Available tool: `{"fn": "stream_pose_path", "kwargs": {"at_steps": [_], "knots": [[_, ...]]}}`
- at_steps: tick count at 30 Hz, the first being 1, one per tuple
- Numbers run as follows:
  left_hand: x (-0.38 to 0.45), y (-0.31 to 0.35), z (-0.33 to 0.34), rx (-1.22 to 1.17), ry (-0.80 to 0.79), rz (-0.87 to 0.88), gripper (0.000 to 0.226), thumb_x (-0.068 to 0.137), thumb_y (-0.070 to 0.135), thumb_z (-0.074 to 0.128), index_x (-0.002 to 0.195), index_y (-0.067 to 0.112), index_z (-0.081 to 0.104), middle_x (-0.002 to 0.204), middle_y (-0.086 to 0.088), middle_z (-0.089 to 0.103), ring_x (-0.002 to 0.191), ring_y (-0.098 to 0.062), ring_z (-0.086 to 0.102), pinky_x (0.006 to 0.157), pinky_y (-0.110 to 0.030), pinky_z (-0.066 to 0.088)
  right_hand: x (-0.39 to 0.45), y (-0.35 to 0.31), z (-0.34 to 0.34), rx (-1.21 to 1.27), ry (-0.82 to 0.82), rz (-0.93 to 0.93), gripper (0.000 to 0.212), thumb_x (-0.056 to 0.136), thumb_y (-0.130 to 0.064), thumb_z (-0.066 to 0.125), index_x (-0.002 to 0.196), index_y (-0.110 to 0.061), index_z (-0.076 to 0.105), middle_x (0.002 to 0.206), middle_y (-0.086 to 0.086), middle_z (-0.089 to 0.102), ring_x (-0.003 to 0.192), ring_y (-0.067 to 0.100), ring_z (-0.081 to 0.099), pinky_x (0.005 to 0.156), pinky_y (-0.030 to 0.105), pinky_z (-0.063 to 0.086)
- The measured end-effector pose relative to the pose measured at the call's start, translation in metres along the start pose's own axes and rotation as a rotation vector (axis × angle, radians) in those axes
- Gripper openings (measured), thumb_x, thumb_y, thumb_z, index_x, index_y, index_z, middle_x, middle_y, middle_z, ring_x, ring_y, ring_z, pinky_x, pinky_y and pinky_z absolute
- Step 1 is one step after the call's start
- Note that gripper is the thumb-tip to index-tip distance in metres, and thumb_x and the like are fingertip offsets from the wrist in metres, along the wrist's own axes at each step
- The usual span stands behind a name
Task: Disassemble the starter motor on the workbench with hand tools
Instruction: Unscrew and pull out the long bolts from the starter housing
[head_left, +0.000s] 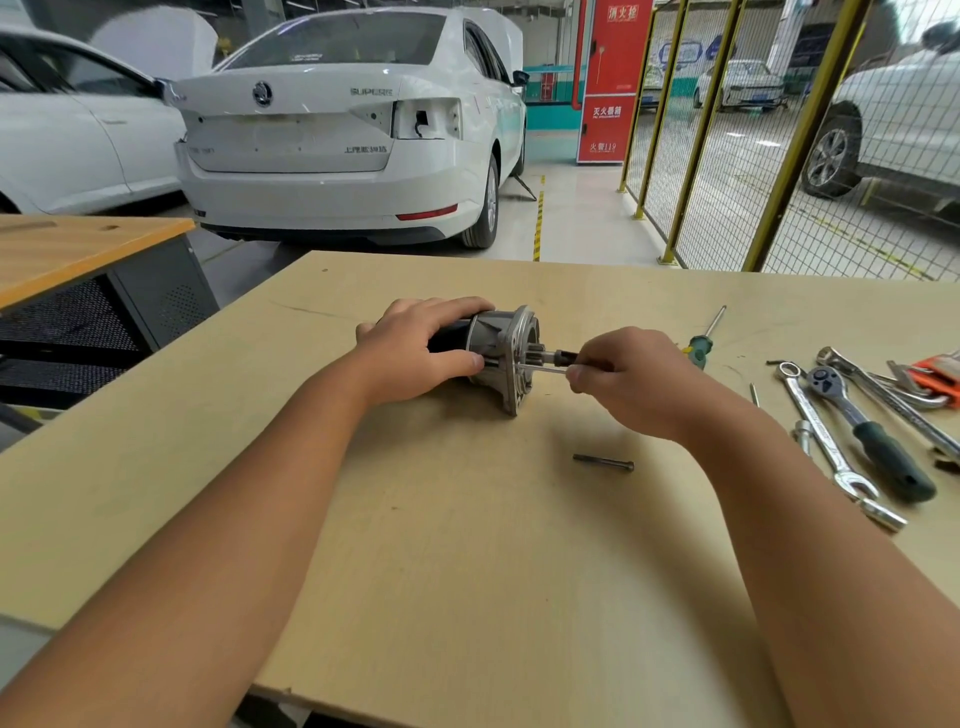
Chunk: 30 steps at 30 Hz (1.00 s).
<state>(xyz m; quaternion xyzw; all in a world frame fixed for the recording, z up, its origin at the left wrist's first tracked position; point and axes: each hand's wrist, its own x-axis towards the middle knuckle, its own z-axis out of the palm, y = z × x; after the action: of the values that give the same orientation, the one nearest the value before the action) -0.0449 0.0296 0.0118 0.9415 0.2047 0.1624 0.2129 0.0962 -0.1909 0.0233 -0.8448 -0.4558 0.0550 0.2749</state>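
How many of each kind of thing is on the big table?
Starter motor: 1
Long bolts: 2, one loose, one pinched by the right hand
Screwdriver: 1
Ratchet: 1
Combination wrench: 1
Other tools at the right edge: cannot count
Total: 6 clear

Only readable stuff from where I'm standing: the white sedan (343, 130) has "SUPERB" on the boot lid plus a Skoda badge, and the red cabinet (613, 78) reads "灭火器箱" and "火警119". Nothing legible on the tools.
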Motion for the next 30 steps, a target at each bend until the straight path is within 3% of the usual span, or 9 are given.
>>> {"fn": "stream_pose_path", "kwargs": {"at_steps": [2,6,10,14,16,19,25,27,30], "knots": [[-0.0002,-0.0003,0.0003,-0.005,0.000,0.001,0.057,0.077,0.063,0.053,0.133,0.070,0.040,0.134,0.033,0.053,0.135,-0.012,0.033,0.102,-0.049,0.025,0.0006,-0.0001,-0.0003,-0.037,0.023,-0.014,0.020,0.098,-0.028,0.061,0.083,-0.019,0.070,0.072,-0.001,0.060,0.065,0.013,0.050,0.054,0.028,0.035],[-0.0001,-0.0007,0.0005,-0.014,0.003,0.000,0.054,0.080,0.063,0.050,0.133,0.070,0.040,0.135,0.034,0.052,0.134,-0.012,0.033,0.100,-0.049,0.024,0.0007,-0.0037,0.0010,-0.146,0.106,-0.027,0.009,0.090,-0.032,0.073,0.082,-0.028,0.072,0.084,-0.005,0.067,0.083,0.020,0.059,0.075,0.039,0.053],[-0.0007,0.0000,0.0006,-0.010,-0.005,-0.007,0.055,0.079,0.061,0.053,0.132,0.071,0.040,0.135,0.034,0.052,0.134,-0.012,0.033,0.098,-0.048,0.023,-0.0007,-0.0043,0.0007,-0.056,0.181,-0.058,0.016,0.080,-0.023,0.083,0.075,-0.024,0.068,0.080,-0.005,0.066,0.074,0.011,0.055,0.062,0.026,0.045],[-0.0001,-0.0004,0.0009,-0.010,-0.003,-0.011,0.056,0.078,0.061,0.055,0.131,0.072,0.040,0.135,0.032,0.053,0.135,-0.013,0.034,0.102,-0.049,0.024,-0.0024,-0.0042,0.0016,0.038,0.158,-0.094,0.012,0.085,-0.024,0.078,0.078,-0.019,0.071,0.069,-0.004,0.061,0.063,0.006,0.049,0.049,0.013,0.033],[0.0004,-0.0002,0.0011,-0.013,-0.001,-0.016,0.055,0.078,0.061,0.054,0.130,0.073,0.040,0.134,0.032,0.053,0.134,-0.012,0.034,0.101,-0.048,0.024,-0.0023,-0.0034,0.0006,0.060,0.124,-0.100,0.021,0.092,-0.032,0.071,0.078,-0.016,0.072,0.066,0.001,0.060,0.061,0.012,0.049,0.049,0.015,0.034],[-0.0002,0.0008,0.0012,-0.011,-0.002,-0.024,0.056,0.078,0.060,0.054,0.131,0.072,0.040,0.135,0.033,0.052,0.135,-0.010,0.032,0.101,-0.047,0.023,-0.0010,-0.0039,-0.0018,0.012,0.090,-0.084,0.021,0.096,-0.029,0.066,0.078,-0.017,0.069,0.072,0.000,0.062,0.070,0.018,0.054,0.059,0.029,0.040],[-0.0003,0.0009,0.0013,0.001,0.003,-0.022,0.059,0.077,0.057,0.053,0.134,0.070,0.040,0.134,0.033,0.052,0.135,-0.011,0.032,0.102,-0.048,0.024,-0.0025,-0.0073,0.0028,-0.151,0.165,-0.074,0.011,0.083,-0.034,0.080,0.080,-0.035,0.069,0.080,-0.016,0.060,0.085,0.016,0.058,0.079,0.040,0.050],[-0.0010,0.0020,0.0008,0.012,0.004,-0.019,0.058,0.077,0.059,0.052,0.133,0.070,0.040,0.133,0.033,0.053,0.135,-0.011,0.033,0.105,-0.051,0.026,-0.0023,-0.0071,0.0028,-0.149,0.192,-0.067,0.017,0.078,-0.033,0.084,0.076,-0.036,0.067,0.078,-0.017,0.061,0.082,0.012,0.058,0.076,0.037,0.050],[-0.0024,0.0038,0.0004,0.023,0.014,-0.014,0.059,0.077,0.065,0.053,0.135,0.068,0.042,0.133,0.033,0.052,0.136,-0.011,0.033,0.106,-0.054,0.027,-0.0007,-0.0078,0.0022,-0.031,0.178,-0.101,0.016,0.080,-0.024,0.083,0.076,-0.033,0.070,0.075,-0.012,0.064,0.072,0.006,0.054,0.061,0.021,0.041]]}}
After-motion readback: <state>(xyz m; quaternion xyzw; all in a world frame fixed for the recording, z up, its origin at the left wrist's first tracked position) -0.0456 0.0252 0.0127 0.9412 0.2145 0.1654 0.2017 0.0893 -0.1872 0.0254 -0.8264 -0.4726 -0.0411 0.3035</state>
